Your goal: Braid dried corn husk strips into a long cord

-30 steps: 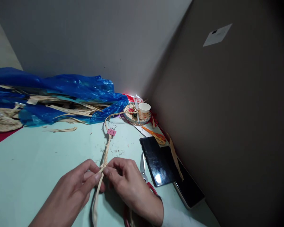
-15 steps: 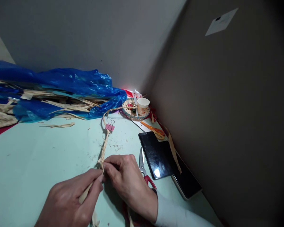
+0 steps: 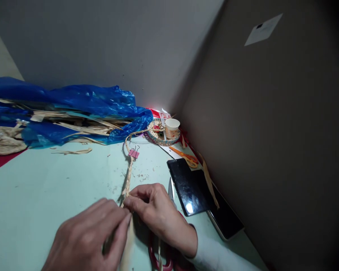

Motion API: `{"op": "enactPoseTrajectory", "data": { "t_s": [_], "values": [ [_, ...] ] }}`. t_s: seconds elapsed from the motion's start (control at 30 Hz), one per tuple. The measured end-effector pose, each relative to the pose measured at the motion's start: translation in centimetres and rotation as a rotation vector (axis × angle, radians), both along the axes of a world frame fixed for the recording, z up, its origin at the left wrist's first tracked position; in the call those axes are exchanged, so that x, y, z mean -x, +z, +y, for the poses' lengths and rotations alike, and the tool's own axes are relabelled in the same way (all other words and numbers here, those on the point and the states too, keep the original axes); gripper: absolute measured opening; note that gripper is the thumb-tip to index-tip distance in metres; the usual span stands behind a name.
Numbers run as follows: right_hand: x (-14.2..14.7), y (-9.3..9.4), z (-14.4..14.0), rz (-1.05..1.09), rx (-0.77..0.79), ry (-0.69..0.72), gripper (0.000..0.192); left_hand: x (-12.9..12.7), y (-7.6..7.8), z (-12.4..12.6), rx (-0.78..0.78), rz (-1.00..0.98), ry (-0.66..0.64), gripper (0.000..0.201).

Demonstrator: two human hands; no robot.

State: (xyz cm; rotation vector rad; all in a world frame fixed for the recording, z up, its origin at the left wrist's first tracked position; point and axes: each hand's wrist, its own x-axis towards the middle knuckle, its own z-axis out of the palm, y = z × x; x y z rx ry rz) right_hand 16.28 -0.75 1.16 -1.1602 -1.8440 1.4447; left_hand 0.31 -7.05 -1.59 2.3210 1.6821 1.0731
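– What are the hands doing?
– The left hand (image 3: 87, 237) and right hand (image 3: 158, 214) meet near the desk's front edge, fingers closed, pinching the braid (image 3: 127, 180) where its loose strips (image 3: 127, 244) begin.
– How much is done?
– A plaited length runs back to a pink clip (image 3: 133, 153); unbraided strips remain. Scissors (image 3: 171, 190) and a phone (image 3: 188, 186) lie just right.

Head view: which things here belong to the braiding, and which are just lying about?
In use: straw braid, loose strands, pink binder clip, left hand, right hand.
Lying about: paper cup, phone, orange scissors, blue plastic bag.
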Motion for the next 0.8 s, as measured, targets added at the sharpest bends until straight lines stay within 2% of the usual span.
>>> {"op": "enactPoseTrajectory", "data": {
  "t_s": [0.07, 0.13, 0.2, 0.27, 0.33, 0.5, 0.6, 0.7, 0.8],
  "values": [
    [-0.1, -0.1, 0.0, 0.021, -0.015, 0.005, 0.027, 0.4, 0.9, 1.0, 0.193, -0.215, 0.069, 0.028],
    [-0.1, -0.1, 0.0, 0.041, -0.023, 0.016, 0.029, 0.8, 1.6, 2.1, 0.481, -0.437, 0.086, 0.023],
    [-0.1, -0.2, 0.0, 0.04, -0.039, 0.018, 0.028, 1.0, 1.8, 3.0, 0.778, -0.649, -0.008, 0.029],
    [0.0, -0.1, 0.1, 0.018, -0.052, 0.019, 0.025, 1.1, 1.7, 3.5, 0.948, -0.783, -0.106, 0.033],
    [-0.1, 0.1, 0.1, -0.011, -0.067, 0.037, 0.024, 1.3, 1.4, 3.6, 0.99, -0.815, -0.125, 0.032],
    [-0.3, 0.8, -0.2, -0.185, -0.206, 0.052, 0.023, 1.4, 1.2, 3.5, 0.928, -0.788, -0.079, 0.025],
    [-0.4, 1.2, -0.5, -0.298, -0.245, 0.042, 0.025, 0.9, 1.4, 3.6, 0.972, -0.882, -0.05, 0.022],
    [-0.4, 1.1, -0.6, -0.294, -0.259, 0.058, 0.024, 0.4, 1.1, 3.7, 1.036, -1.051, 0.026, 0.031],
    [-0.6, 0.8, -0.2, -0.237, -0.26, 0.083, 0.023, 0.3, 0.6, 3.7, 0.984, -1.05, 0.064, 0.04]
  ]
}}
